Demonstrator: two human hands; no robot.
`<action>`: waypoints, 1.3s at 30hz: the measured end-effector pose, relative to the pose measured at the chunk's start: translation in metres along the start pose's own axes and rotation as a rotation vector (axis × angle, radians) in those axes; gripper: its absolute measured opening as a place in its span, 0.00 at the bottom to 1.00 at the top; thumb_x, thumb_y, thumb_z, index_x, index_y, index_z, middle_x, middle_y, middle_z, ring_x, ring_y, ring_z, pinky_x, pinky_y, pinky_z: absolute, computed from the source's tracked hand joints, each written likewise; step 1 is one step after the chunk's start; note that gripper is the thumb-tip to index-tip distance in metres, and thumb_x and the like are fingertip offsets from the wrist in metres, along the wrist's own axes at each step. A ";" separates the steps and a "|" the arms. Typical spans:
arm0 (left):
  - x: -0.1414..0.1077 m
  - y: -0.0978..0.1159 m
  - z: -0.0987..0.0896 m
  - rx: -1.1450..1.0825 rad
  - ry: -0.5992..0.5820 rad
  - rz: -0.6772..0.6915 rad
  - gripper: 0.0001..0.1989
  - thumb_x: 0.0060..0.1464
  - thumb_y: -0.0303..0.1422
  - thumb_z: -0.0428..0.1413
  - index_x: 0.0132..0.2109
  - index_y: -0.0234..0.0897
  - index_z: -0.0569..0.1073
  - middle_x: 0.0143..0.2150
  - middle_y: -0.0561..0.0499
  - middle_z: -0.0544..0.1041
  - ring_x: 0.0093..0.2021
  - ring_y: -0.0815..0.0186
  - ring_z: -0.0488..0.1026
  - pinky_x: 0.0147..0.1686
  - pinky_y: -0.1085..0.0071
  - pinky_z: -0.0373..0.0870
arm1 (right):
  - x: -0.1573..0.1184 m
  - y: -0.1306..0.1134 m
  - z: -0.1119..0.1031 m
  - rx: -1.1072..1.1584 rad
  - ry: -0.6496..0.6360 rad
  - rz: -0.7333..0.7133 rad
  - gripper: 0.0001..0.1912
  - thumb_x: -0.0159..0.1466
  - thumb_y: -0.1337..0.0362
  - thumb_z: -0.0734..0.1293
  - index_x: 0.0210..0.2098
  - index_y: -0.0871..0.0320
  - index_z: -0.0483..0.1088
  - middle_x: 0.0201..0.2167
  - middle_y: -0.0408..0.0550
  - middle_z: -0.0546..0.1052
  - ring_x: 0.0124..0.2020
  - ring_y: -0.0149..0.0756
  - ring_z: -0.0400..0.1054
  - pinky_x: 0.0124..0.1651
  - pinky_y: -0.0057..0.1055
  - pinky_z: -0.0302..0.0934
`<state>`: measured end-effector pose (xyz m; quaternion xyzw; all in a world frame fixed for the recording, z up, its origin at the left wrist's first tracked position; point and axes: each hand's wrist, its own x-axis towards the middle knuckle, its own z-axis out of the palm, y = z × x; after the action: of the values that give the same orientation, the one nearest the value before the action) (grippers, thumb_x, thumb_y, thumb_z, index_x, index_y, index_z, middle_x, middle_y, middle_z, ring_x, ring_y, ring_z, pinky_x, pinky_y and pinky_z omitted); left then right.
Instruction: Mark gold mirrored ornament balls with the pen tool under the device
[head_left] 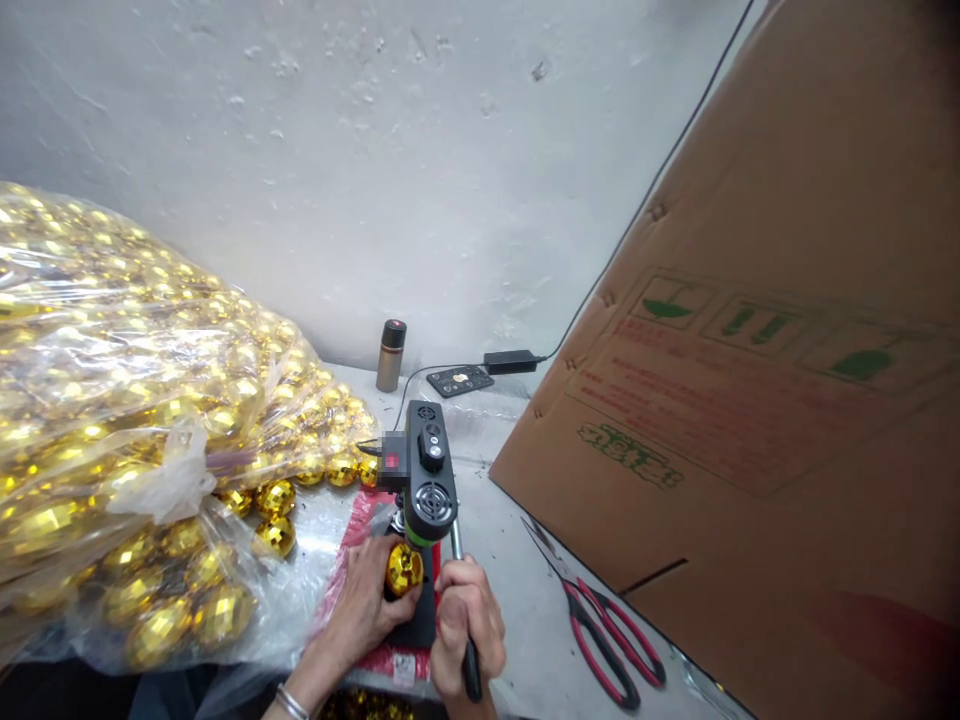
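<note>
My left hand (365,597) grips a shiny gold mirrored ball (405,571) between thumb and fingers, under the head of a small black press-like machine (430,460). Whether the ball touches the machine's head I cannot tell. My right hand (466,625) is wrapped round the black-gripped lever (472,668) on the machine's right side. The lever's metal rod rises from the fist toward the machine. Beneath the machine's black base lies a red plastic sheet (357,520). A few loose gold balls (276,497) rest on the table left of my left hand.
A large clear bag (161,350) of gold balls fills the left side. On the right leans a big cardboard box (757,400), with red-handled scissors (600,630) beside it. Against the wall stand a bottle (390,357), a phone (459,381) and a power adapter (512,362) with its cable.
</note>
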<state>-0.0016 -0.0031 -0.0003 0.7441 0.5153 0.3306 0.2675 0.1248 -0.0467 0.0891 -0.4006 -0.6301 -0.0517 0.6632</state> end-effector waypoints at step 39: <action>-0.083 -0.053 0.024 0.101 0.037 0.266 0.29 0.51 0.46 0.66 0.60 0.45 0.75 0.54 0.39 0.81 0.52 0.46 0.78 0.51 0.53 0.78 | 0.058 -0.031 -0.009 0.075 -0.083 0.148 0.17 0.74 0.71 0.57 0.27 0.54 0.59 0.23 0.39 0.61 0.23 0.28 0.58 0.26 0.26 0.54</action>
<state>-0.0352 -0.0652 -0.0726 0.8122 0.4327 0.3504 0.1741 0.1256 -0.0476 0.1557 -0.4228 -0.6274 0.0378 0.6529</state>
